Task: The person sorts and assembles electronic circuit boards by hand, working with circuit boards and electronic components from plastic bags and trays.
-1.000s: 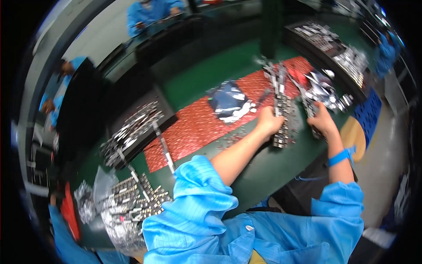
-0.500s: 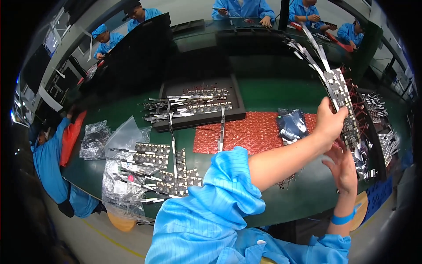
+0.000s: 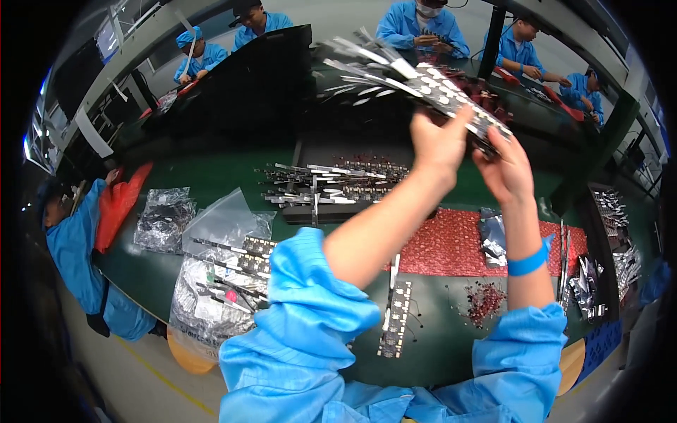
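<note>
Both hands are raised over the far part of the bench around a stack of dark circuit boards (image 3: 451, 92) with white-and-black flat strips and dark red wires, blurred by motion. My left hand (image 3: 437, 144) is closed on the stack's near side, thumb on top. My right hand (image 3: 509, 168), below a blue wrist band, grips the stack's right end; some of its fingers are hidden. Beneath my arms a single narrow circuit board (image 3: 396, 321) lies on the table with thin wires at its side. More boards with strips (image 3: 374, 192) lie in a black tray (image 3: 328, 213).
Red bubble wrap (image 3: 444, 243) carries a dark shiny bag (image 3: 492, 243). Small red-wired parts (image 3: 485, 302) lie nearby. Clear plastic bags (image 3: 166, 218) and boards (image 3: 257, 247) are left, another black tray (image 3: 605, 261) right. Co-workers (image 3: 423, 32) sit across a dark panel (image 3: 240, 84).
The stack has swung left and away from me in my left hand. My right hand has come up from the stack's lower end and now grips it. The view has shifted too.
</note>
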Demonstrator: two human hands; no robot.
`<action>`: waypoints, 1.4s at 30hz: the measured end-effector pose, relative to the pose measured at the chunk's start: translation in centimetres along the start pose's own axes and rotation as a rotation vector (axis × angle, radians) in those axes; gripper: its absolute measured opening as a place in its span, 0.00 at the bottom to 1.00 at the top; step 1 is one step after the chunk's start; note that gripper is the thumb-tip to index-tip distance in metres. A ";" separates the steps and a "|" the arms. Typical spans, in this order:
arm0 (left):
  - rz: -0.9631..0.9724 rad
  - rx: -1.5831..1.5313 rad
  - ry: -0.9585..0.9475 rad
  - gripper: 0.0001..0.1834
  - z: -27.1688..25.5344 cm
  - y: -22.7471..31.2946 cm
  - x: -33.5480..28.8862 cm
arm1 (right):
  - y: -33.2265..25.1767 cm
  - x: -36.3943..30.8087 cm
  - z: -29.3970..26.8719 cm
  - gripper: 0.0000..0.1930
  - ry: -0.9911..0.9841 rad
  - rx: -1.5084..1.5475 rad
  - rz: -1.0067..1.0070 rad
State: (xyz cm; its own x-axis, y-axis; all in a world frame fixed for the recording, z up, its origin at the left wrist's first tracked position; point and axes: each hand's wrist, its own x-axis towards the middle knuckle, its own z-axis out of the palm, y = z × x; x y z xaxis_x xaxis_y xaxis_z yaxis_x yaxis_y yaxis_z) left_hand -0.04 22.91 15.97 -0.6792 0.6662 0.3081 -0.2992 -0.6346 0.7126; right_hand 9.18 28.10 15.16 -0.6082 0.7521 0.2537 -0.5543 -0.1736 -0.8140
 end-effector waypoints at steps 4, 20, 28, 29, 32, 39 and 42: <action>-0.040 0.029 0.046 0.14 -7.2 3.2 4.3 | 4.3 4.4 0.9 0.08 -0.053 0.033 0.148; -0.457 0.336 0.561 0.14 -22.5 -3.5 9.3 | 20.1 12.8 -0.8 0.09 0.317 -0.591 0.453; -0.371 0.866 0.553 0.20 -22.1 0.3 8.9 | 18.9 11.0 1.8 0.17 0.155 -1.679 0.328; -0.335 1.027 0.555 0.22 -22.1 0.3 8.8 | 18.7 10.7 2.0 0.17 0.162 -1.675 0.321; -0.234 1.415 0.456 0.25 -19.7 0.1 7.2 | 18.4 10.5 1.3 0.15 0.240 -1.738 0.171; -0.275 2.122 -0.491 0.21 -18.3 -2.1 5.8 | 2.9 6.5 -4.0 0.13 0.101 -1.963 -0.090; 0.133 2.060 -0.490 0.17 -20.2 -1.0 5.9 | -5.3 0.1 -7.9 0.11 0.227 -1.947 0.013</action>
State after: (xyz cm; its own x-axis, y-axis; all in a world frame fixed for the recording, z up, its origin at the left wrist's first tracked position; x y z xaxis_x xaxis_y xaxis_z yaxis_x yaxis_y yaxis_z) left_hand -17.28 19.51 4.32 -0.3396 0.9044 0.2584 0.9403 0.3327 0.0711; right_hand 16.55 34.17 15.36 -0.4466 0.8385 0.3121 0.8219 0.5223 -0.2273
